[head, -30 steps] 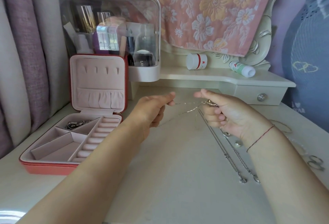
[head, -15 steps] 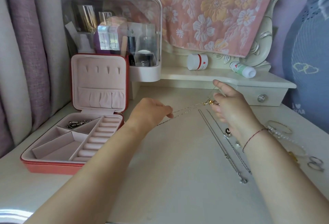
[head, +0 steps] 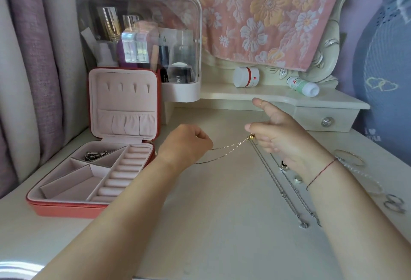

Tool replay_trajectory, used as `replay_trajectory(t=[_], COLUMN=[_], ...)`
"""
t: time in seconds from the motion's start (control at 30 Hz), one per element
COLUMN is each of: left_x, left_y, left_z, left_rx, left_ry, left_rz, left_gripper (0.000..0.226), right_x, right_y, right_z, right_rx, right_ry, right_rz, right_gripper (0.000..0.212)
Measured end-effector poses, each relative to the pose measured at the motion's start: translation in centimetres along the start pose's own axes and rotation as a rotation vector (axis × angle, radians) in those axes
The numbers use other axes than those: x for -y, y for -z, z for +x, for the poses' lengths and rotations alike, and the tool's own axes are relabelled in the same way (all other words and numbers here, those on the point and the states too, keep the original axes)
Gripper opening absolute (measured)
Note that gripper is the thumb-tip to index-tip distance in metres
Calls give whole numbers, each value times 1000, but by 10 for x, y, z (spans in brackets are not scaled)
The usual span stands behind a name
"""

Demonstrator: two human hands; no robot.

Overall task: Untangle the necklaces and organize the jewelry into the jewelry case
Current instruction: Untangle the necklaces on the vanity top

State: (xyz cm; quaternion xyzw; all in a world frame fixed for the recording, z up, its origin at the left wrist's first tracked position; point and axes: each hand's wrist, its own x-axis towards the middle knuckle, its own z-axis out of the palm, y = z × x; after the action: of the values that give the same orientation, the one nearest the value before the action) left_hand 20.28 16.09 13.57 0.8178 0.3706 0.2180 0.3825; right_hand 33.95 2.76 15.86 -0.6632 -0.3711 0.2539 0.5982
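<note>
Left hand [head: 186, 144] of mine is curled into a fist, pinching one end of the thin gold necklace [head: 229, 147], which stretches above the table [head: 211, 224] to its gold bead [head: 252, 136], touching my right hand [head: 280, 137]. That hand's index finger points straight out; whether its thumb pinches the bead I cannot tell. Left of my fist lies the open jewelry case [head: 66, 209], and two silver necklaces [head: 282, 191] lie beside my right wrist.

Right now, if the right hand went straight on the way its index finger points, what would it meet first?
Probably the front edge of the raised shelf, near the white jar; depth is unclear.
</note>
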Motion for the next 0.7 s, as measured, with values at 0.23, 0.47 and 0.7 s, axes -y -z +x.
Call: replay_trajectory(t=[0.23,0.47,0.7], left_x=[-5,-8,-22], left_y=[-6,-6,1], left_z=[-6,-9,-18], left_rx=[155,262,371], left_ry=[-43,-49,-117], left_rz=[-9,-30,-401], left_gripper=[12,14,12], right_x=[6,8,6], right_y=[-3,-10,-10], right_z=[-11,-15,-12], right_rx=[168,270,235], right_ry=[-36,-35,-79], right_rz=[117,53,118], right_gripper=[36,82,68])
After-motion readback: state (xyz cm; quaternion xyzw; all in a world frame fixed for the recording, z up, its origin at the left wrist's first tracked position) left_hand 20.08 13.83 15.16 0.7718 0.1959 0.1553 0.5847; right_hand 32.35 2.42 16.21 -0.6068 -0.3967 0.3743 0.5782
